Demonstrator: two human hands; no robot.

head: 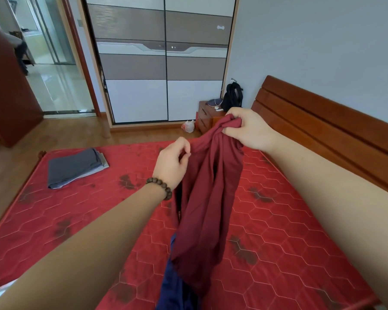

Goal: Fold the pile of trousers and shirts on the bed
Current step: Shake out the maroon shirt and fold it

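Hands raised above a red quilted mattress (76,220) hold up a maroon garment (207,191), which hangs bunched and twisted so that its cut, shirt or trousers, cannot be made out. The right hand (248,127) grips a gathered wad of the cloth at the garment's top, fingers curled tight round it. The left hand (174,163), a brown bead bracelet (160,186) on its wrist, pinches the garment's edge just left of and below that wad, its fingertips partly hidden behind its own knuckles. The garment's lower end drapes down onto a dark blue piece of clothing (177,289), which lies beneath it at the mattress's near edge and is cut off by the bottom of the frame, its shape unreadable. Well left of the maroon garment, near the mattress's far left corner, rests a folded stack of grey clothes (74,167); how many pieces it holds cannot be counted. Beyond the garment stand a wooden headboard (323,130) to its right, a bedside cabinet (208,118) partly screened by the right hand, a black backpack (233,96) on that cabinet, a white plastic bag (189,125) on the floor beside it, and a sliding-door wardrobe (164,63) behind.
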